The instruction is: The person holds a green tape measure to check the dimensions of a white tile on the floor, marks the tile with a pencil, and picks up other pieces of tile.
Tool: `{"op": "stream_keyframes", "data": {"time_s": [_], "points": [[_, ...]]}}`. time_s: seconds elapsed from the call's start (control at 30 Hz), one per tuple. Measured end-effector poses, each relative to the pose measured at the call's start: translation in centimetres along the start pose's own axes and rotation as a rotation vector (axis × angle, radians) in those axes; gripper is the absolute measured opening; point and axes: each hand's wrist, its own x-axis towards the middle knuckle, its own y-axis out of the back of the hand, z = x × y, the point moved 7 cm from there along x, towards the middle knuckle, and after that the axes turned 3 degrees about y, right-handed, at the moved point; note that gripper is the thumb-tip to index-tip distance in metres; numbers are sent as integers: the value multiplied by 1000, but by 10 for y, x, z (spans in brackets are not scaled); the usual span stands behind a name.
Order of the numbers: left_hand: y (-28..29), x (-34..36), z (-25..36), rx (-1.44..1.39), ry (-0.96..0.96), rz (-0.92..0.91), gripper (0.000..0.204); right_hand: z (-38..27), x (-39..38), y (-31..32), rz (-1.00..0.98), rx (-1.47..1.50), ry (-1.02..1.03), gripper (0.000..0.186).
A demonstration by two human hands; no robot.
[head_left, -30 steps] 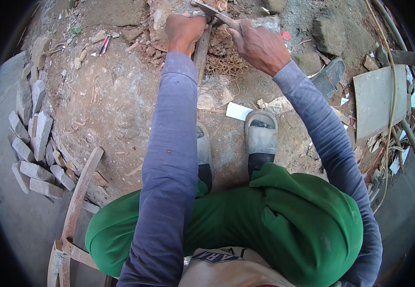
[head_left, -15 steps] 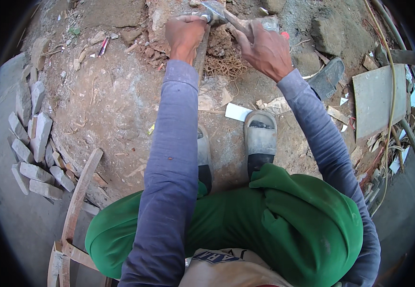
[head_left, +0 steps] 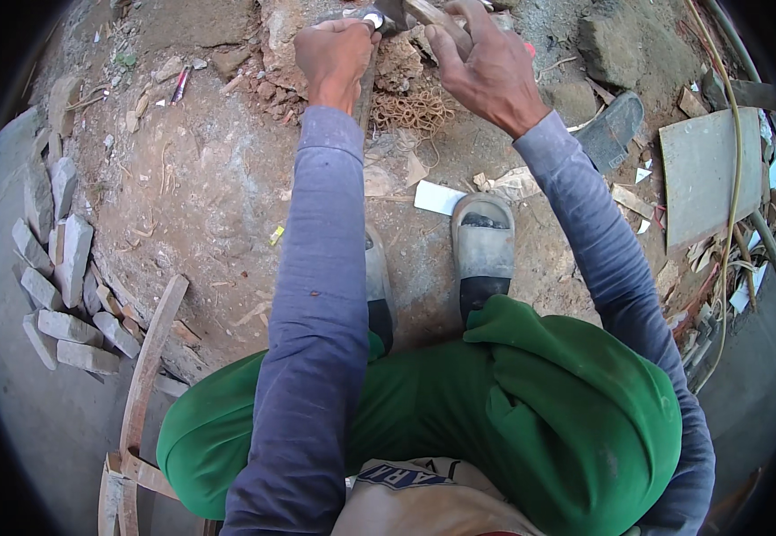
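At the far middle, the left hand (head_left: 334, 61) is clenching a shiny round-ended piece (head_left: 373, 19) (mostly hidden from view); just to its right, the right hand (head_left: 490, 73) is gripping a wooden-handled hammer (head_left: 431, 18), whose dark head is sitting near that round end.

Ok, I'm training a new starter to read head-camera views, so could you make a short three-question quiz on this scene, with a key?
1. Which hand grips the wooden-handled tool?
2. True or false: the left hand lies flat, fingers spread.
3. The flat gray board lies on the person's: A) left; B) right.

Key: 1. The right hand. 2. False; it is curled closed. 3. B.
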Motion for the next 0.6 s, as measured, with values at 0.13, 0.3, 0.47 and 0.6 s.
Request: {"op": "stream_keyframes", "data": {"time_s": [0.13,0.3,0.47,0.6], "points": [[-1,-3,3,66,-49,20,12,-27,-9,6,351,-73,463,20],[4,4,-1,66,-50,17,15,-24,4,-15,212,-209,357,16],[-2,-2,3,112,-25,2,15,-23,3,-11,242,-207,380,17],[1,-3,5,122,-35,22,14,-21,3,-10,225,-207,406,17]]}}
